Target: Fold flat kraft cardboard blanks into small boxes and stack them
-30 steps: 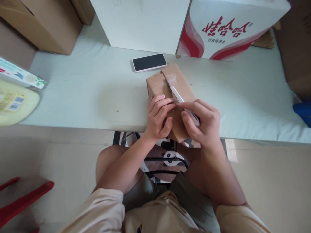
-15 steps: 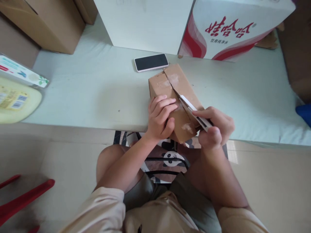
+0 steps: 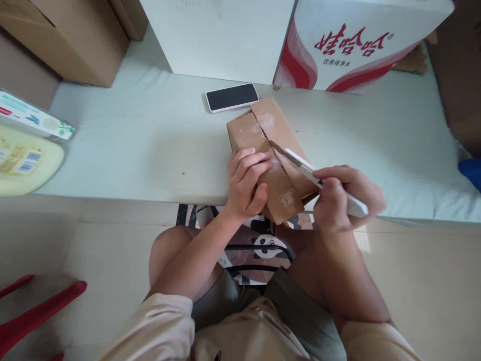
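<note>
Right-hand fingers (image 3: 332, 173) gripped utility knife (image 3: 306, 168); left-hand fingers (image 3: 247, 164) lay half-open on cardboard box (image 3: 280, 183), judged light, stiff, best held by its sides.

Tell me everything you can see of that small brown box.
The box looks like brown cardboard. A dark slit runs lengthwise between its top flaps, with whitish patches beside it. It lies angled on the pale green cloth, its near end jutting past the edge. The left-hand grip rests across its left flap; the blade tip of a white knife is at the slit, contact unclear.
</note>
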Demonstrator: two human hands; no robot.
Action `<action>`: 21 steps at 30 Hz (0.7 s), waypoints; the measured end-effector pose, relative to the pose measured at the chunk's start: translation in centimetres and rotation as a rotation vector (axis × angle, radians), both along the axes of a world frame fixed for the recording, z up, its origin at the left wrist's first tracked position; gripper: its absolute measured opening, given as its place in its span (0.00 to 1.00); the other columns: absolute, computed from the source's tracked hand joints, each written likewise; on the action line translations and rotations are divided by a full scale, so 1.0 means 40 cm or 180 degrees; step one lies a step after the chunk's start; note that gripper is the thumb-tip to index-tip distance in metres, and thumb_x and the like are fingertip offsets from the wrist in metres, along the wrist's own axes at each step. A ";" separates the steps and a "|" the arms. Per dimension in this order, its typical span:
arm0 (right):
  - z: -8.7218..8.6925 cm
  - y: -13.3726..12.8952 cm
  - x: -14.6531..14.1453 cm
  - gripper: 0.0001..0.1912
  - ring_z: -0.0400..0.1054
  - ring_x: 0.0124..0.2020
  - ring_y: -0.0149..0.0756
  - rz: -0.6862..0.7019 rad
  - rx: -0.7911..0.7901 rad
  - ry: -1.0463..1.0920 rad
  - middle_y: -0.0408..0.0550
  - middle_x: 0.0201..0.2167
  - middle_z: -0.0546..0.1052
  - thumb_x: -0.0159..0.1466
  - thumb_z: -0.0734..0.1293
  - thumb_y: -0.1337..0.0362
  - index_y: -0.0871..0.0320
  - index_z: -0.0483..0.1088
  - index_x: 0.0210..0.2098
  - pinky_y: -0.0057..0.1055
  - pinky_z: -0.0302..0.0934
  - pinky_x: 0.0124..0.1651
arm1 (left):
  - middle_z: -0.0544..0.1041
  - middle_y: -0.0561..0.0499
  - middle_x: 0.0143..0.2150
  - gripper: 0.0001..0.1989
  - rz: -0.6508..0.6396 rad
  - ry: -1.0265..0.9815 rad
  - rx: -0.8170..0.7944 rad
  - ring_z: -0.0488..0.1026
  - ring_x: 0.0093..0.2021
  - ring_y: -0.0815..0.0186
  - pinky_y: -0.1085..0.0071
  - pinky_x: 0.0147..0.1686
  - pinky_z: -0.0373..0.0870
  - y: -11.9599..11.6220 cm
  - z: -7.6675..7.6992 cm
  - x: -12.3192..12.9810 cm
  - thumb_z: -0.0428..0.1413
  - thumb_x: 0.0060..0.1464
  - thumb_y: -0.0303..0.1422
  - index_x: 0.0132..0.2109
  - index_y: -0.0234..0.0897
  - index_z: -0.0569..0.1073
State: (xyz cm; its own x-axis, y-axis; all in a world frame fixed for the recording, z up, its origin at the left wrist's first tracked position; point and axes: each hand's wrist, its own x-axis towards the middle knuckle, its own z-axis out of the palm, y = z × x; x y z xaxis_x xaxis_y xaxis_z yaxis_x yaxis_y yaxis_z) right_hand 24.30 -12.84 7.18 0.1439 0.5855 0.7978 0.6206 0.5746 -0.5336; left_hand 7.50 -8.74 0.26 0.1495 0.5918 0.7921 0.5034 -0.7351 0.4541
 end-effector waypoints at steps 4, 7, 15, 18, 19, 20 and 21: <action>0.001 -0.010 0.002 0.13 0.67 0.21 0.30 -0.0209 -0.0094 0.0160 0.42 0.23 0.74 0.71 0.63 0.57 0.54 0.78 0.39 0.31 0.58 0.24 | 0.80 0.42 0.51 0.22 -0.0089 -0.0048 -0.0126 0.72 0.59 0.53 0.50 0.63 0.67 -0.003 0.000 0.000 0.40 0.70 0.44 0.51 0.39 0.75; 0.007 -0.002 0.001 0.14 0.73 0.29 0.34 0.0085 -0.0610 -0.0229 0.46 0.32 0.79 0.72 0.62 0.57 0.53 0.77 0.49 0.33 0.66 0.31 | 0.80 0.43 0.53 0.21 -0.0200 -0.0150 -0.0137 0.71 0.60 0.54 0.50 0.65 0.65 -0.005 0.001 0.000 0.42 0.69 0.42 0.53 0.39 0.75; 0.024 0.021 -0.008 0.11 0.74 0.34 0.34 0.0488 -0.1026 -0.0836 0.46 0.35 0.79 0.71 0.64 0.63 0.55 0.76 0.49 0.32 0.68 0.38 | 0.80 0.42 0.52 0.23 -0.0159 -0.0035 -0.0247 0.71 0.61 0.53 0.50 0.66 0.65 -0.006 0.004 0.005 0.40 0.69 0.43 0.53 0.38 0.76; 0.016 0.018 -0.013 0.12 0.73 0.34 0.35 0.0204 -0.0964 -0.0850 0.47 0.34 0.78 0.71 0.63 0.65 0.55 0.77 0.48 0.33 0.68 0.38 | 0.80 0.42 0.52 0.24 -0.0093 0.0053 -0.0257 0.71 0.60 0.54 0.50 0.66 0.65 -0.006 0.004 0.006 0.39 0.69 0.43 0.52 0.38 0.76; 0.014 0.018 -0.015 0.12 0.73 0.34 0.35 0.0122 -0.0942 -0.0836 0.47 0.33 0.78 0.71 0.63 0.65 0.55 0.77 0.48 0.33 0.67 0.38 | 0.80 0.42 0.52 0.23 -0.0092 0.0061 -0.0247 0.72 0.60 0.54 0.50 0.65 0.65 -0.006 0.004 0.006 0.39 0.69 0.43 0.52 0.38 0.76; 0.011 0.017 -0.016 0.12 0.73 0.33 0.35 0.0067 -0.0919 -0.0826 0.46 0.32 0.78 0.71 0.62 0.66 0.55 0.77 0.47 0.33 0.67 0.37 | 0.80 0.42 0.52 0.23 -0.0103 0.0065 -0.0237 0.72 0.60 0.54 0.50 0.65 0.65 -0.005 0.003 0.006 0.39 0.69 0.43 0.52 0.38 0.76; 0.010 0.018 -0.017 0.12 0.73 0.32 0.35 0.0048 -0.0899 -0.0838 0.46 0.32 0.78 0.70 0.62 0.66 0.55 0.77 0.47 0.33 0.67 0.37 | 0.80 0.42 0.52 0.23 -0.0120 0.0063 -0.0233 0.71 0.60 0.54 0.51 0.66 0.65 -0.005 0.002 0.006 0.39 0.69 0.42 0.52 0.38 0.76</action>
State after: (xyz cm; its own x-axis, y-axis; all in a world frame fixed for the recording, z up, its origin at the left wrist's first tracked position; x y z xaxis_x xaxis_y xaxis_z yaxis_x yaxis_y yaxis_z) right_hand 23.63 -12.13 7.57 -0.0546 0.7879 0.6134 0.7500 0.4379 -0.4957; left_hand 7.74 -8.95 0.35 0.1879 0.6416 0.7437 0.4855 -0.7189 0.4975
